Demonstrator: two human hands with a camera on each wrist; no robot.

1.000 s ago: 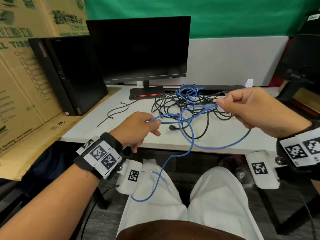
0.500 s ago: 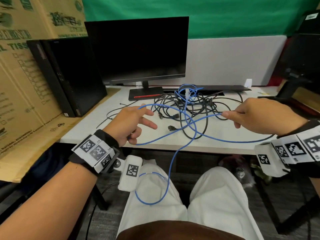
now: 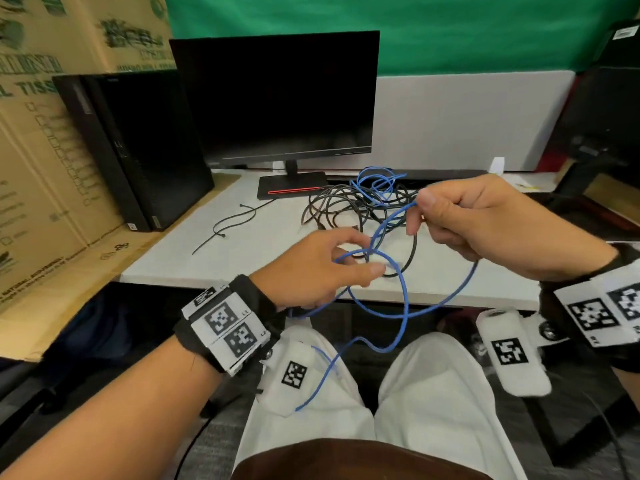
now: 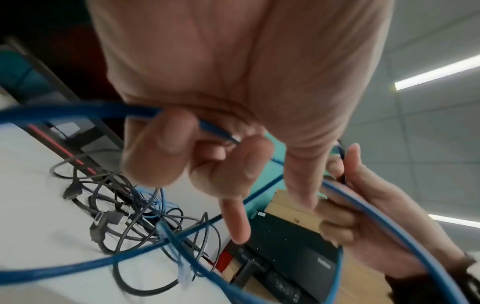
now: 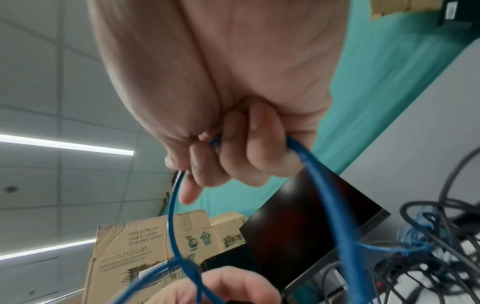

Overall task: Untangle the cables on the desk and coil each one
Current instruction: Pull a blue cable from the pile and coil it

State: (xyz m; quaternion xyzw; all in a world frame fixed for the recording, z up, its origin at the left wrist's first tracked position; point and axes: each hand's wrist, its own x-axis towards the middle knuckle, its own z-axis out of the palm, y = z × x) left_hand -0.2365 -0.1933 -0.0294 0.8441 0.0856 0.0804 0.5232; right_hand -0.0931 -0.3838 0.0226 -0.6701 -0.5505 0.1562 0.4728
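A blue cable runs between both hands in a loose loop in front of the white desk, and its free end hangs over my lap. My left hand grips the cable with curled fingers just above the desk's front edge. My right hand, higher and to the right, pinches the same cable between thumb and fingers. The cable's far part leads back into a tangle of black cables and blue cable on the desk behind the hands. In the left wrist view the tangle lies below my fingers.
A dark monitor stands at the back of the desk, with a black computer tower to its left. Cardboard boxes fill the left side. A thin black tie lies left of the tangle. My legs sit under the desk edge.
My hands have come closer together: the right rose and moved left, the left moved right and closed on the blue cable. The cable between them now forms a loop.
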